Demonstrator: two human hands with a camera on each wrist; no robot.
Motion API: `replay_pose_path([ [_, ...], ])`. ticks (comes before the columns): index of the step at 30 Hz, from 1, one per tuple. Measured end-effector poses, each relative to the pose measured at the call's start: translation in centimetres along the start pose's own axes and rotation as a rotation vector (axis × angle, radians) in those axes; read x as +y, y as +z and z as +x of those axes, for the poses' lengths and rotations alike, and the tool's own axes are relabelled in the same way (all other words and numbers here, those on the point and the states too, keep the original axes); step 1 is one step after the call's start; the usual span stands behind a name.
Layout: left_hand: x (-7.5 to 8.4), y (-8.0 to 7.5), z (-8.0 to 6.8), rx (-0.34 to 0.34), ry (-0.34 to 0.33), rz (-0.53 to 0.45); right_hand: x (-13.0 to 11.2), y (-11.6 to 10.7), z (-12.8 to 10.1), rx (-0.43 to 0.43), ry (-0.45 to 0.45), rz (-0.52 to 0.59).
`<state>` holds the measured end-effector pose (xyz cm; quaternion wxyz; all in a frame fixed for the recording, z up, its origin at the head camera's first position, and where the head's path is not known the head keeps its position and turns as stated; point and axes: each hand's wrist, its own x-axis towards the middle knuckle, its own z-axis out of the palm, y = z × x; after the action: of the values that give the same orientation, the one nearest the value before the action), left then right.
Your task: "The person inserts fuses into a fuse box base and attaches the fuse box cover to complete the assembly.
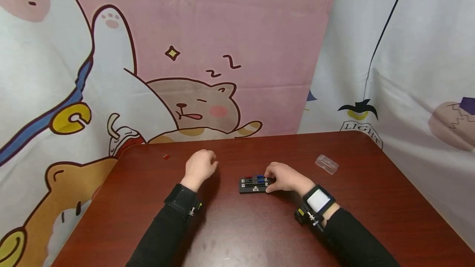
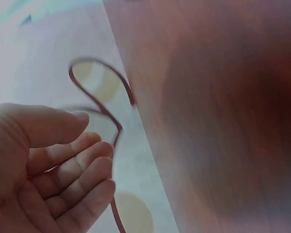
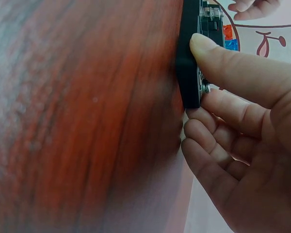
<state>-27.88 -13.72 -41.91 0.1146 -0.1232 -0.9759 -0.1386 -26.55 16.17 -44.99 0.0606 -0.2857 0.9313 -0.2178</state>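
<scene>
A small black fuse block (image 1: 246, 189) lies on the table, with red and blue blade fuses (image 1: 260, 178) and metal screw terminals on top. My right hand (image 1: 285, 179) grips it by its right end. In the right wrist view the thumb presses on the side of the black base (image 3: 186, 73), and the other fingers curl at the end near a terminal screw. My left hand (image 1: 201, 169) hovers over the table left of the block. Its fingers (image 2: 87, 174) are loosely bent with nothing in them, as the left wrist view shows.
A transparent plastic cover (image 1: 327, 164) lies to the right, beyond my right hand. Toward the table's back left is a small red piece (image 1: 166, 156). A curtain with cartoon animals (image 1: 208, 106) hangs behind the brown wooden table (image 1: 237, 234).
</scene>
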Motion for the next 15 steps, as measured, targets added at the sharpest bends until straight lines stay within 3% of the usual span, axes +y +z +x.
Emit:
replay_pose_path([
  [15, -8.7, -1.6, 2.2, 0.016, -0.282, 0.081, 0.2, 0.0, 0.1, -0.003, 0.004, -0.017],
])
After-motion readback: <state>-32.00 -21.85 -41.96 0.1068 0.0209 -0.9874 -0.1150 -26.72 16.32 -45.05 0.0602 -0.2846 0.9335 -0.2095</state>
